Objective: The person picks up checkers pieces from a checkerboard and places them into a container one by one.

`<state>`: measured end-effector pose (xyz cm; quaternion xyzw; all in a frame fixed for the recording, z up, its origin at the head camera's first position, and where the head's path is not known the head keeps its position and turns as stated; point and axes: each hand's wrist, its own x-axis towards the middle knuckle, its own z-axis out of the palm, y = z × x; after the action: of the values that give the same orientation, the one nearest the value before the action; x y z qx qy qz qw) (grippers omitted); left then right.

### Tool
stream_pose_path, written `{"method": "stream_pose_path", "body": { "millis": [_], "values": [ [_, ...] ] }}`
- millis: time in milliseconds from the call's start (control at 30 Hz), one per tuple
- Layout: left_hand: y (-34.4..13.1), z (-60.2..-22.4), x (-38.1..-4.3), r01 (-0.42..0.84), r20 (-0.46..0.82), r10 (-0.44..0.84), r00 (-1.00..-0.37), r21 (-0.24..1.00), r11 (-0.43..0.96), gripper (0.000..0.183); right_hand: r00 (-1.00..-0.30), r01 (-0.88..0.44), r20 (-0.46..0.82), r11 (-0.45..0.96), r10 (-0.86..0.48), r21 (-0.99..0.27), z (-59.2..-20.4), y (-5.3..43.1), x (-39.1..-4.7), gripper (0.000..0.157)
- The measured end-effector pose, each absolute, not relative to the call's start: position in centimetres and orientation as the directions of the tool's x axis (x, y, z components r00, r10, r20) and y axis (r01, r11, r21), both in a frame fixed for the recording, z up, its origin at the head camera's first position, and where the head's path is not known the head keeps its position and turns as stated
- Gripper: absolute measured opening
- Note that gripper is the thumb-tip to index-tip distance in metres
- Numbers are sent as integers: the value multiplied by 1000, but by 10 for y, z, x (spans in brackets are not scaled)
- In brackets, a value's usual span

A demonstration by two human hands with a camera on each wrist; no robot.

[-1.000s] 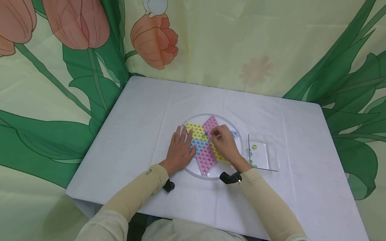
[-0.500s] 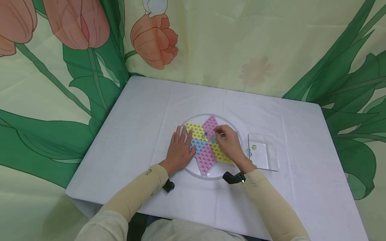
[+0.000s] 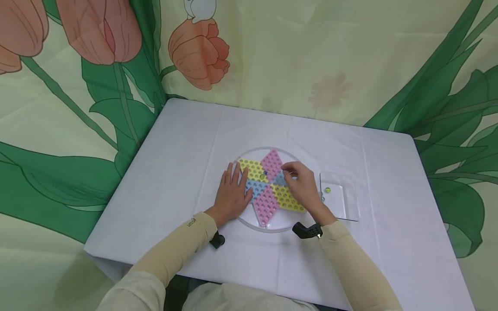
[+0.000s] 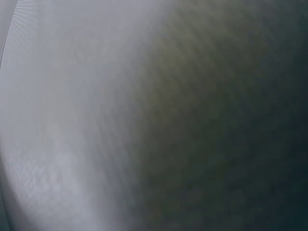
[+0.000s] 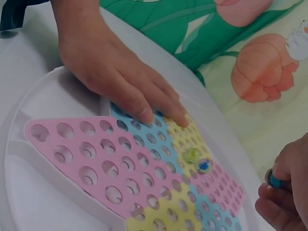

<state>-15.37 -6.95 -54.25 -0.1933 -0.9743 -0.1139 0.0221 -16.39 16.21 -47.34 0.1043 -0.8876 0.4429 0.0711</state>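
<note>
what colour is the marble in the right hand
Teal, as far as it shows; the marble in the right hand shows best in the right wrist view.

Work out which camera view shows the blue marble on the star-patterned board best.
The right wrist view: the blue marble appears larger, its blue core visible beside the yellow-green marble. The head view shows only a tiny blue dot; the left wrist view, mostly blur, shows none of it.

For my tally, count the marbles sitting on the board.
2: a yellow-green marble on a yellow section, a blue marble beside it; the left hand and right hand may hide others.
</note>
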Motion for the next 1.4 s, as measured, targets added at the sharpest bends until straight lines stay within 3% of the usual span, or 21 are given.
{"method": "stream_pose_path", "body": {
  "millis": [1400],
  "values": [
    [-70, -541, -153, 383, 92, 372, -924, 204, 901, 68, -978, -84, 188, 666, 86, -741, -466, 211, -147, 21]
  ]
}}
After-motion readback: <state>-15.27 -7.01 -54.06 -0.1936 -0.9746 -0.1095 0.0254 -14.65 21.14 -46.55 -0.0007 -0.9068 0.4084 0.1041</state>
